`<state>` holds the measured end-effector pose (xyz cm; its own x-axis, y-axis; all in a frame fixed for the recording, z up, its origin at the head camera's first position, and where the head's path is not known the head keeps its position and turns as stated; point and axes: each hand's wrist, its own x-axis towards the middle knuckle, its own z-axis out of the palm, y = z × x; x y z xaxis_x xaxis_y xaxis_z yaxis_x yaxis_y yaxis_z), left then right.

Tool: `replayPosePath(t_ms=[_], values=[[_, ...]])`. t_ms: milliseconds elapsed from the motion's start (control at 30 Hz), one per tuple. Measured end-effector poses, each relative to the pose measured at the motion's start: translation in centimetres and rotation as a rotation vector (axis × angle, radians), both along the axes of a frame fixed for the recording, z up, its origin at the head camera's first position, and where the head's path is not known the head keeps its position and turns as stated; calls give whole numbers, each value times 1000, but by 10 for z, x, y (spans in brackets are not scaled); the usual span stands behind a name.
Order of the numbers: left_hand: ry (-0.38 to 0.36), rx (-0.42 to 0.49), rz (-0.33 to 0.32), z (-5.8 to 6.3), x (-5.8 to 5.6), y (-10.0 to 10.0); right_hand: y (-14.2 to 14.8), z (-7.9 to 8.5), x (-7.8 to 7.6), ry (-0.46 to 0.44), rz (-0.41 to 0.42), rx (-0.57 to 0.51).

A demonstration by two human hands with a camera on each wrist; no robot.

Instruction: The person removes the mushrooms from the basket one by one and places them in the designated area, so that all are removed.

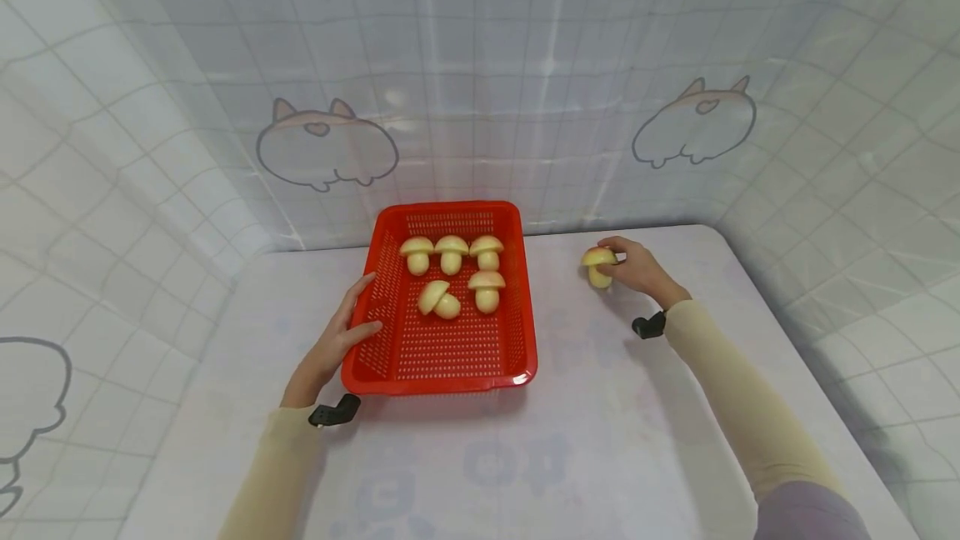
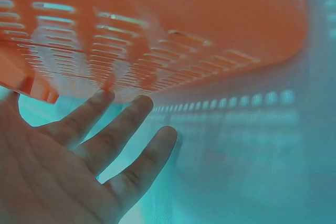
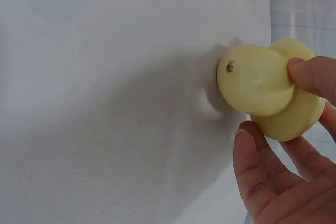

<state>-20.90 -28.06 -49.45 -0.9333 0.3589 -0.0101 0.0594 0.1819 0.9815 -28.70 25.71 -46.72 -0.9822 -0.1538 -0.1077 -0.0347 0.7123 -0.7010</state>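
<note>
A booth-like space [image 1: 885, 190] of uncertain kind: grid-patterned sheeting [image 1: 487, 32] with cartoon animal outlines [image 1: 327, 152] around a white tabletop [image 1: 592, 432].

Six mushrooms [image 1: 487, 293], one basket [image 1: 442, 387]

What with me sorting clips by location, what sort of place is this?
Probably a small makeshift recording booth: gridded sheeting rises behind and on both sides of a pale table, and the black wrist-worn devices suggest filming.
</note>
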Motion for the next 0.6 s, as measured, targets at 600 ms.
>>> replayPosePath(t_ms=[600], values=[[-23, 46, 15, -2, 0, 1, 1, -14, -1, -36, -24, -90]])
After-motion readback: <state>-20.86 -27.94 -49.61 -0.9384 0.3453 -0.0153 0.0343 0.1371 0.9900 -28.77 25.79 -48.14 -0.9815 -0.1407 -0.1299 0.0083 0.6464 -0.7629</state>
